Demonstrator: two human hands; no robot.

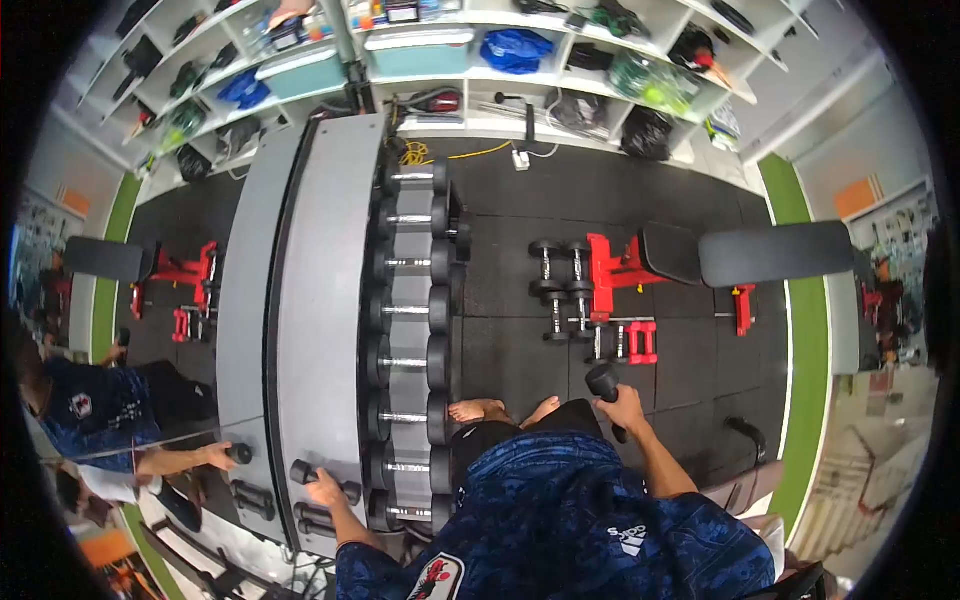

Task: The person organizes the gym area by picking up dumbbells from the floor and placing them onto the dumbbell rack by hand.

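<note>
My left hand (325, 488) is wrapped around a small black dumbbell (303, 472) at the near end of the grey rack top (322, 260). Whether this dumbbell touches the surface, I cannot tell. Close beside it lies another black dumbbell (316, 520). My right hand (622, 410) grips a second small black dumbbell (604, 382), held out over the floor to the right of my legs, with one end pointing forward. Below the rack top, several larger dumbbells (408, 362) with chrome handles sit in a row, between my left arm and my bare feet (480, 411).
A black bench with a red frame (615, 270) stands ahead to the right, with several dumbbells (556, 312) on the black mat floor (510, 360) beside it. White shelves (480, 85) run along the back. A mirror on the left reflects me (95, 410).
</note>
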